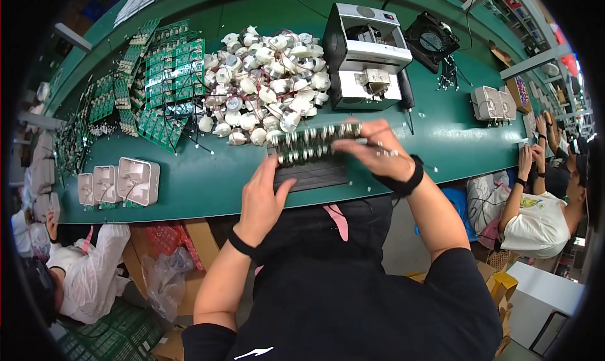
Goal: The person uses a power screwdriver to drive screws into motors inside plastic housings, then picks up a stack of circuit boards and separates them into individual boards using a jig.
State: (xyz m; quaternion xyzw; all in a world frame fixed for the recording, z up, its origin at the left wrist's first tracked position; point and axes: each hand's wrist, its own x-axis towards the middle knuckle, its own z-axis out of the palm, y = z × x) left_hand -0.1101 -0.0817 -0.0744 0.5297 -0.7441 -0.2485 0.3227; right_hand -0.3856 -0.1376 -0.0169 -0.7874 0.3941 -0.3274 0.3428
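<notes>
A strip-like panel of circuit boards (309,143), dark and blurred with pale parts in rows along it, spans my two hands at the near side of the bench. My left hand (259,197) has its fingers at the panel's left end, with the thumb held apart lower down. Thumb and fingers of my right hand (386,156) close round the right end; a thin pale-tipped lead shows by them, its kind unclear. Beneath the panel lies a dark grey flat block (312,177) on the green bench (214,178).
White-capped motors with wires (258,87) form a heap beyond my hands. Green circuit boards (173,71) pile up left of it. A bench machine (368,58), a black fan (433,39) and a pen-like tool (406,96) stand right. Beige housings (138,181) sit left. Co-workers flank me.
</notes>
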